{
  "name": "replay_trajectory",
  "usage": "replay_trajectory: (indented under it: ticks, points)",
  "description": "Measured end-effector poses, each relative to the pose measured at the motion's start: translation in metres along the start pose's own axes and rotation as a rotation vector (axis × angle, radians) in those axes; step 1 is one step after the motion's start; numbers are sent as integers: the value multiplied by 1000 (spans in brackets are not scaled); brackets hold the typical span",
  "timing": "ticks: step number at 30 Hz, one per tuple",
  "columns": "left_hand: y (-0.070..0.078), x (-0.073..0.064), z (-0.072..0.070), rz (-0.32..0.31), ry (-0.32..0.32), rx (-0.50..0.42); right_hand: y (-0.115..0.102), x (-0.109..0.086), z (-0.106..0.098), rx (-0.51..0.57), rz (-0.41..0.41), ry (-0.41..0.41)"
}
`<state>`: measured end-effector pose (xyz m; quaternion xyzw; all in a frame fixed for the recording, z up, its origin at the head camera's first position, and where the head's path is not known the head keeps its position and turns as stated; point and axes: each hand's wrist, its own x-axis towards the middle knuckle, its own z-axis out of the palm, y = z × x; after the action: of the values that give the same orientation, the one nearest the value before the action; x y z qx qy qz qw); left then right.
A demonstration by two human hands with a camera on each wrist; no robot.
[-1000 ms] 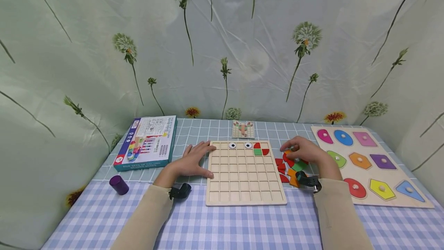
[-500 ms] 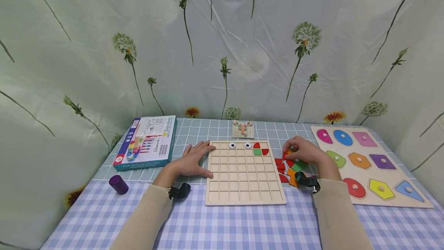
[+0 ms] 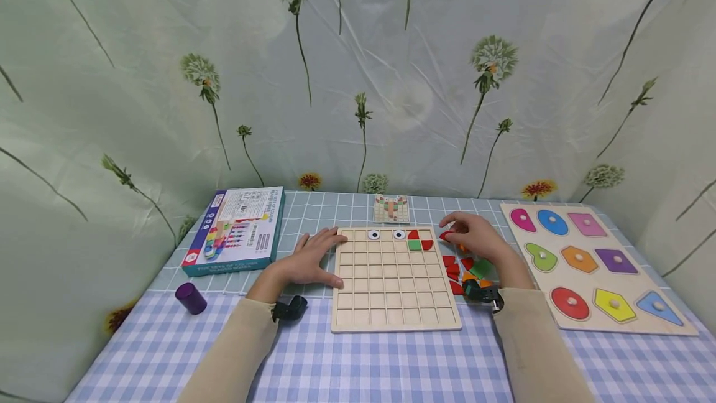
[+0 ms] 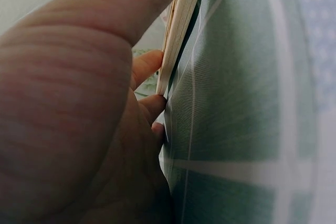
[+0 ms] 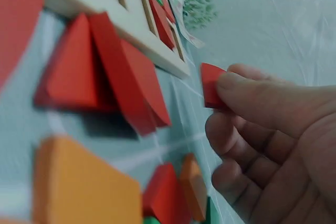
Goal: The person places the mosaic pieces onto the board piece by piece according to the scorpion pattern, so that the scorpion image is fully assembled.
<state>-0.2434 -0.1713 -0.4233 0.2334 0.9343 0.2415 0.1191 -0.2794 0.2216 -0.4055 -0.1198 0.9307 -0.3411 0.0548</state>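
Five pieces (image 3: 414,245) in far cells of the grid board (image 3: 393,285)

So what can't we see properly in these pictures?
Red piece, right wrist view: part hidden behind the right thumb.
Left thumb, left wrist view: tip cut off by the top edge.
Pattern card, head view: details too small.
Teal-sided box, head view: small print too tiny to read.

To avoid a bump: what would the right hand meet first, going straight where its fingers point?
Probably the wooden grid board, at its far right corner; the right hand might pass above it, since height is unclear.
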Motion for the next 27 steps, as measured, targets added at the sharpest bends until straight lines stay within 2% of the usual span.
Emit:
replay_trajectory:
  ticks: [8,15,21,27]
  points:
    - [-2,0,0,4,2,3,-13,5,10,1,-13,30]
    - [0,-1,0,6,4,-1,-21,9,16,87,-34,54]
    - [0,-1,0,8,4,0,-29,8,19,5,-105,64]
    - [0,0,0,9,5,1,-37,11,24,-23,-116,59]
